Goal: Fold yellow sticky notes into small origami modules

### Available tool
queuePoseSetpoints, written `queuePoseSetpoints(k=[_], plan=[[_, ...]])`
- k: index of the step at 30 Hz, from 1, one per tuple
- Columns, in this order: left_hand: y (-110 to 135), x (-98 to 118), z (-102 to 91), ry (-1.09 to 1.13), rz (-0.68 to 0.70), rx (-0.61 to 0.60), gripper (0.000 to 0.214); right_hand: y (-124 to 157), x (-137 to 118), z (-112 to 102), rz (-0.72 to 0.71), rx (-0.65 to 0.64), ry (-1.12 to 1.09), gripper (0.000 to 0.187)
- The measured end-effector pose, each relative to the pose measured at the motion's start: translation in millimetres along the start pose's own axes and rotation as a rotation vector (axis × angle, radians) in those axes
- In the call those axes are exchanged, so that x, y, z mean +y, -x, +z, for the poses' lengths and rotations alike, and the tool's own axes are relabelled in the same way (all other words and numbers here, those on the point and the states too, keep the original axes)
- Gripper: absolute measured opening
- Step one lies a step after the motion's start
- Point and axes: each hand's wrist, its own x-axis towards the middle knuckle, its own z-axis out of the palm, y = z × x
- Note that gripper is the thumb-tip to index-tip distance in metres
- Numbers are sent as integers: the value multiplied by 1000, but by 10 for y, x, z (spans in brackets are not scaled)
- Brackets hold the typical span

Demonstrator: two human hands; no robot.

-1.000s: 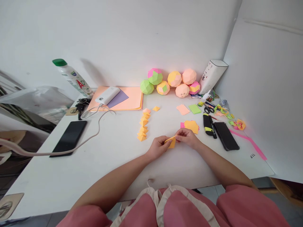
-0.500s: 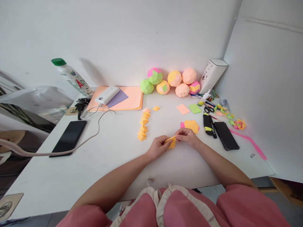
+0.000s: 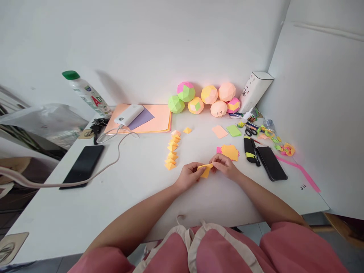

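Observation:
An orange piece of folded paper [image 3: 205,171] is between my two hands, just above the table's near middle. My left hand [image 3: 190,176] is closed on its left side, thumb on top. My right hand [image 3: 224,166] pinches its upper right corner. Fingers cover part of the paper, so its full shape is hidden. Left of the hands runs a column of small folded orange paper pieces [image 3: 172,155], topped by a pink one [image 3: 176,133]. One more orange piece [image 3: 187,130] lies apart. Past my right hand sits a stack of orange paper sheets [image 3: 230,151] with pink edges beneath.
Several faceted paper balls [image 3: 209,94] line the wall. Pink sheets [image 3: 220,131] and green sheets [image 3: 234,131] lie before them. At right are scissors [image 3: 250,131], a cutter [image 3: 250,149] and a phone [image 3: 272,163]; at left, another phone [image 3: 82,166], a cable [image 3: 113,161] and a bottle [image 3: 88,94].
The orange paper has turned slightly in my hands, with its upper edge now flatter. My right fingers have shifted a little to the right along its corner.

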Motion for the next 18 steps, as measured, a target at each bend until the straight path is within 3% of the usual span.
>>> queuePoseSetpoints(k=[7, 18], plan=[[-11, -10, -1, -28, 30, -65, 34, 11, 50, 38, -45, -44, 187, 19], [-2, -3, 17, 24, 60, 5, 33, 21, -13, 43, 5, -31, 135, 20]])
